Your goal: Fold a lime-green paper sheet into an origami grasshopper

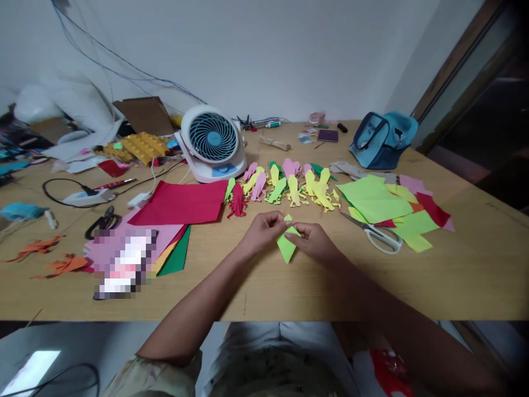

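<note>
My left hand (263, 230) and my right hand (314, 241) meet over the middle of the wooden table (264, 286). Both pinch a folded piece of light green paper (286, 246), its point hanging down toward me. Just beyond my hands lies a row of several folded paper figures (289, 184) in yellow, green, pink and one dark red.
Scissors (378, 234) and loose coloured sheets (380, 201) lie to the right. A red sheet (182, 203) and a stack of coloured paper (136, 251) lie left. A small white fan (212, 142), a blue bag (382, 140), black scissors (103, 221) and cables stand farther back.
</note>
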Motion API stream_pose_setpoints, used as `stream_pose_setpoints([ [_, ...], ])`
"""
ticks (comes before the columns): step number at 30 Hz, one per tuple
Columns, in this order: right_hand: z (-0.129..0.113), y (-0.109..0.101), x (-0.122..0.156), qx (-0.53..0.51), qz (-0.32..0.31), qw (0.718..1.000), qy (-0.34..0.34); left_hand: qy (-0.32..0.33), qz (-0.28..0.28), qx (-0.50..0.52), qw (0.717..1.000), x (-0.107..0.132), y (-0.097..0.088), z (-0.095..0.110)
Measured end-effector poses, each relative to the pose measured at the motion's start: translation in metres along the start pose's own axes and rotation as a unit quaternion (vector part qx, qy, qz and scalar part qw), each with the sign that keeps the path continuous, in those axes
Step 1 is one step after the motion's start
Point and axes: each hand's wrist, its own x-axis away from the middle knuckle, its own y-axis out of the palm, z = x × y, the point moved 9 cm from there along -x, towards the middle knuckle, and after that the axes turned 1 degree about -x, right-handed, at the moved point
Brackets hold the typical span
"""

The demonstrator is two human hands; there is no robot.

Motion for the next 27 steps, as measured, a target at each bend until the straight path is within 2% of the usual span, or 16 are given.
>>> stream_pose_setpoints([
  [6,0.021,0.008,-0.008,0.026,0.017,0.999,0.011,-0.011,0.031,0.030,0.999,0.005,-0.014,-0.014],
  [9,0.027,0.013,-0.007,0.044,0.011,0.999,0.012,-0.037,0.037,0.045,0.998,0.008,-0.015,-0.021],
  [19,0.023,0.013,-0.002,0.107,0.012,0.994,-0.015,-0.088,0.047,0.090,0.991,0.008,-0.012,-0.032],
  [24,0.020,0.010,-0.001,0.090,0.027,0.995,-0.012,-0.067,0.032,0.076,0.994,0.009,-0.010,-0.026],
  [27,0.020,0.009,-0.001,0.086,0.030,0.996,-0.014,-0.064,0.031,0.075,0.995,0.010,-0.007,-0.030],
])
